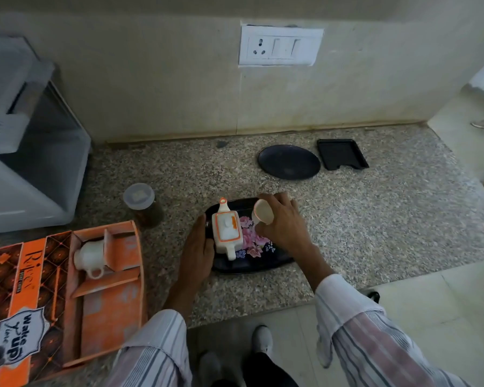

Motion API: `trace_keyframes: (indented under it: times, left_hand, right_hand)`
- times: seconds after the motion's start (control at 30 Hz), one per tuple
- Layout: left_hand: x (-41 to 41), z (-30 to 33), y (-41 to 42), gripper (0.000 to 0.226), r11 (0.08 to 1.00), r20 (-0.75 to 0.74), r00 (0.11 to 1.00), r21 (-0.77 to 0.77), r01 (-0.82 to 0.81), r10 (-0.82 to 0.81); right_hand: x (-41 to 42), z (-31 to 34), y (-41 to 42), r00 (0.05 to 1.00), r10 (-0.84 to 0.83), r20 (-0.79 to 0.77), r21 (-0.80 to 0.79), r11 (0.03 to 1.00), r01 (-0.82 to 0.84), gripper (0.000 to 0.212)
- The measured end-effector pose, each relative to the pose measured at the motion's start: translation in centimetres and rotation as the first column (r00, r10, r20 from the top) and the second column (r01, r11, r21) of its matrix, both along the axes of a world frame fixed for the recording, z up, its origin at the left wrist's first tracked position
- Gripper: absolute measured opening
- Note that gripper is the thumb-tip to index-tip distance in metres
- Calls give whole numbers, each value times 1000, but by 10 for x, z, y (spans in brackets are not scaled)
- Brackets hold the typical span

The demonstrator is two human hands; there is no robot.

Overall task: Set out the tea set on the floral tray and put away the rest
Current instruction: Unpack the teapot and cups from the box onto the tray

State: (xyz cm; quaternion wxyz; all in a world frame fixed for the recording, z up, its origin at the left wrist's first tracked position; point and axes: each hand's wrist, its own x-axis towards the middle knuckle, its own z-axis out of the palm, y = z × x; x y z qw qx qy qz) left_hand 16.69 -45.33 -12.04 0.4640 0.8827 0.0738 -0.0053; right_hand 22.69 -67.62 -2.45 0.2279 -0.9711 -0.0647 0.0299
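A black floral tray (pixel 259 265) lies on the granite counter in front of me. On its left part stands a white square teapot (pixel 226 231) with orange trim, spout pointing away. My left hand (pixel 197 252) rests against the tray's left edge beside the teapot; whether it grips the tray is unclear. My right hand (pixel 284 223) holds a small white cup (pixel 263 212), tilted on its side, above the tray's far right part. Another white cup (pixel 91 256) lies on its side in the open orange gift box (pixel 111 308) at the left.
A lidded jar (pixel 143 203) stands between the box and the tray. A dark round plate (pixel 289 162) and a small black rectangular tray (pixel 342 154) lie near the wall. A grey appliance (pixel 25 152) fills the left. The counter's front edge runs just below the floral tray.
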Motion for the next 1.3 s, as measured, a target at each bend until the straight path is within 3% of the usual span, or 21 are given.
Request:
trace_keyframes:
  times: [0.6, 0.9, 1.3]
  left_hand:
    - [1, -15, -4, 62, 998, 51, 999, -59, 16, -13]
    - [0, -15, -5, 61, 998, 67, 998, -51, 20, -17]
    - [-1, -9, -7, 63, 998, 48, 999, -63, 4, -1]
  right_hand:
    - [28, -37, -23, 990, -46, -136, -2, 999, 46, 84]
    - [27, -35, -31, 991, -35, -130, 34, 999, 39, 76]
    - [24, -42, -30, 986, -99, -133, 62, 992, 108, 82]
